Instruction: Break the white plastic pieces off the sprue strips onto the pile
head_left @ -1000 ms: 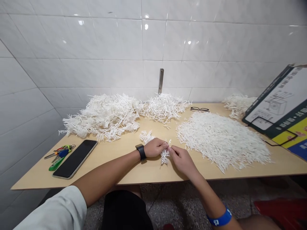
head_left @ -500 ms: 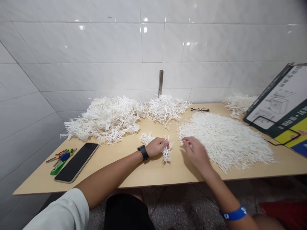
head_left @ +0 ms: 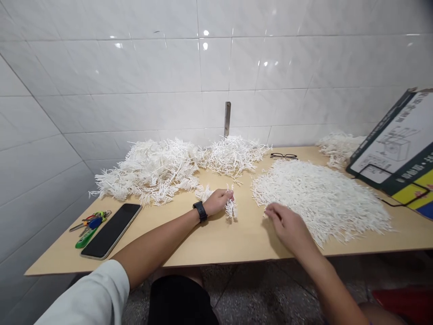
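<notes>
My left hand (head_left: 218, 201), with a black watch at the wrist, is closed on a small bunch of white branched plastic strands (head_left: 231, 210) above the board's middle. More such strands (head_left: 204, 193) lie just behind that hand. My right hand (head_left: 286, 223) is closed in a pinch over the board, near the front left edge of a wide, flat pile of short white pieces (head_left: 318, 198). Whatever its fingertips hold is too small to make out. Farther back lie a large tangled heap of white strands (head_left: 155, 167) and a smaller heap (head_left: 235, 155) beside it.
On the left of the wooden board (head_left: 189, 243) lie a phone (head_left: 111, 231) and keys (head_left: 93, 222). Eyeglasses (head_left: 283, 155) rest at the back. A printed box (head_left: 395, 149) leans at the right, before another white heap (head_left: 340, 146). A tiled wall stands behind.
My right hand has drawn away from my left, rightward and slightly toward me. My left hand has shifted a little left and back, still gripping the bunch. The camera view has moved slightly.
</notes>
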Demonstrator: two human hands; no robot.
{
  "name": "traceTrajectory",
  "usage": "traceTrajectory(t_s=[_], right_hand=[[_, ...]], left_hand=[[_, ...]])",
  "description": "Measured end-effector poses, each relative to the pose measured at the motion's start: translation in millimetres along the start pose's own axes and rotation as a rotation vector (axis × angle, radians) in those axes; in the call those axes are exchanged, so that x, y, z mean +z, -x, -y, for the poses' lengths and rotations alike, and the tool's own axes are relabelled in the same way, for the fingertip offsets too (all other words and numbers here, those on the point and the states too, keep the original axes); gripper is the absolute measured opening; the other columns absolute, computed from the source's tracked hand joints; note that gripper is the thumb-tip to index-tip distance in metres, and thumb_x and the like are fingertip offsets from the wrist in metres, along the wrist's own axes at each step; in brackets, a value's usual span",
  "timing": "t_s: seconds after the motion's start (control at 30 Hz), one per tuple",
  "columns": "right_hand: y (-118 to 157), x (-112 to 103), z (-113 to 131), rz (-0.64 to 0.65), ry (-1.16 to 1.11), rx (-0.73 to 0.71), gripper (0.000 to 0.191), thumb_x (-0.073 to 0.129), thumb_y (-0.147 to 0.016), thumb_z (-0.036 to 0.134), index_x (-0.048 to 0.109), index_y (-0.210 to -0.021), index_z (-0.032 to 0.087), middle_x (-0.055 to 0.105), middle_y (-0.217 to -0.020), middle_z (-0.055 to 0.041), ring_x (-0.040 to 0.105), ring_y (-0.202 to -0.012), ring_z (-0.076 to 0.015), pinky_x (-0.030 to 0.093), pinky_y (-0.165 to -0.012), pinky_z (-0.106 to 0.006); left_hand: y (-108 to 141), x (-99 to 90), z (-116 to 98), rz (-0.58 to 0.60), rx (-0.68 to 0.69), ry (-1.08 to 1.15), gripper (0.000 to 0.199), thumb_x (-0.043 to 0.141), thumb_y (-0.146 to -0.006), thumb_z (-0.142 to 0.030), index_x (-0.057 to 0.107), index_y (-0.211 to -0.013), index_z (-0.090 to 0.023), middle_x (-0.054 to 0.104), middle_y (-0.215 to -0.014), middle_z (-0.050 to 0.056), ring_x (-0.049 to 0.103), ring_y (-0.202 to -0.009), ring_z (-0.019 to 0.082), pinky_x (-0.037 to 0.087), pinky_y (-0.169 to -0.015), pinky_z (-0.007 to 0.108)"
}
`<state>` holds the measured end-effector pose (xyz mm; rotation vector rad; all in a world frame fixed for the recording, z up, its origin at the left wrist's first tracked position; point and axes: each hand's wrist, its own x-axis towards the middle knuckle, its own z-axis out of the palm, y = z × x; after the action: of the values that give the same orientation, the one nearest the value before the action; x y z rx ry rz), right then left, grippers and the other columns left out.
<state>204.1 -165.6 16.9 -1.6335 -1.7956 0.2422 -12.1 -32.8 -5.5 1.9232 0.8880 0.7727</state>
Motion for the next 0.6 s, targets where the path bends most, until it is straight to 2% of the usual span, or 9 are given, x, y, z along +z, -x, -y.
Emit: traceTrajectory(t_s=[0.03, 0.1, 0.17, 0.23, 0.3, 0.37, 0.47, 0.6], right_hand=[[-7.7, -2.6, -5.0, -0.067, 0.093, -0.006, 0.016, 0.044, -0.088, 0.027, 0.059, -0.086, 0.020, 0.063, -0.083, -0.0076, 0.054, -0.076, -0.0211, 0.037, -0.066, -0.031], [-21.5, 0.3, -7.5, -0.157, 0.151, 0.028, 0.022, 0.042, -0.089, 0.026, 0.061, -0.097, 0.018, 0.065, -0.099, -0.0124, 0.056, -0.089, -0.0242, 0.038, -0.074, -0.034], [-28.4, 12.5, 0.9, -0.071, 0.030, 0.075, 0.029, 0.037, -0.093, 0.035, 0.061, -0.092, 0.018, 0.066, -0.092, -0.0105, 0.057, -0.083, -0.0224, 0.039, -0.070, -0.033], [-28.5, 29.1, 16.0, 0.109, -0.120, 0.108, 0.037, 0.037, -0.093, 0.047, 0.060, -0.082, 0.020, 0.064, -0.075, -0.0053, 0.056, -0.068, -0.0191, 0.038, -0.061, -0.029], [-25.8, 44.4, 30.4, 0.177, -0.157, 0.098, 0.037, 0.043, -0.090, 0.051, 0.058, -0.075, 0.020, 0.062, -0.067, -0.0024, 0.053, -0.062, -0.0172, 0.034, -0.056, -0.027], [-23.0, 54.3, 38.8, 0.183, -0.166, 0.056, 0.035, 0.044, -0.090, 0.047, 0.056, -0.071, 0.020, 0.061, -0.065, -0.0018, 0.051, -0.060, -0.0161, 0.031, -0.055, -0.026], [-16.2, 57.3, 41.5, 0.216, -0.232, -0.001, 0.039, 0.037, -0.094, 0.040, 0.054, -0.065, 0.020, 0.060, -0.062, -0.0018, 0.049, -0.057, -0.0153, 0.029, -0.055, -0.026], [4.7, 46.0, 40.9, 0.193, -0.275, -0.036, 0.043, 0.035, -0.095, 0.041, 0.041, -0.058, 0.021, 0.047, -0.051, 0.0014, 0.043, -0.051, -0.0136, 0.027, -0.052, -0.027]], left_hand=[[1.2, 1.2, -1.6, 0.046, 0.023, 0.007, 0.056, 0.036, -0.087, -0.061, 0.058, -0.070, -0.013, 0.057, -0.066, 0.003, 0.049, -0.063, 0.013, 0.040, -0.064, 0.027], [4.6, 3.9, -5.1, 0.108, 0.053, 0.025, 0.058, 0.035, -0.089, -0.061, 0.062, -0.074, -0.012, 0.062, -0.070, 0.005, 0.052, -0.065, 0.014, 0.041, -0.066, 0.027], [8.1, 6.0, -7.8, 0.125, 0.076, 0.033, 0.060, 0.033, -0.090, -0.060, 0.064, -0.078, -0.011, 0.063, -0.072, 0.007, 0.053, -0.067, 0.015, 0.042, -0.067, 0.027], [10.8, 7.6, -9.1, 0.133, 0.108, 0.019, 0.059, 0.032, -0.091, -0.060, 0.064, -0.080, -0.011, 0.063, -0.074, 0.006, 0.054, -0.068, 0.015, 0.042, -0.068, 0.027], [12.8, 9.0, -9.4, 0.149, 0.130, -0.007, 0.058, 0.032, -0.092, -0.059, 0.062, -0.079, -0.012, 0.063, -0.074, 0.005, 0.054, -0.069, 0.015, 0.043, -0.069, 0.027], [14.0, 10.2, -8.9, 0.143, 0.137, -0.031, 0.056, 0.030, -0.092, -0.058, 0.060, -0.076, -0.013, 0.062, -0.073, 0.005, 0.053, -0.069, 0.014, 0.043, -0.070, 0.027], [13.5, 10.2, -7.0, 0.120, 0.113, -0.051, 0.052, 0.032, -0.092, -0.056, 0.057, -0.075, -0.014, 0.060, -0.072, 0.003, 0.053, -0.068, 0.014, 0.042, -0.068, 0.026], [7.1, 3.6, -2.4, -0.034, 0.012, -0.081, 0.047, 0.033, -0.092, -0.052, 0.051, -0.070, -0.015, 0.053, -0.064, 0.001, 0.047, -0.063, 0.013, 0.039, -0.063, 0.026]])
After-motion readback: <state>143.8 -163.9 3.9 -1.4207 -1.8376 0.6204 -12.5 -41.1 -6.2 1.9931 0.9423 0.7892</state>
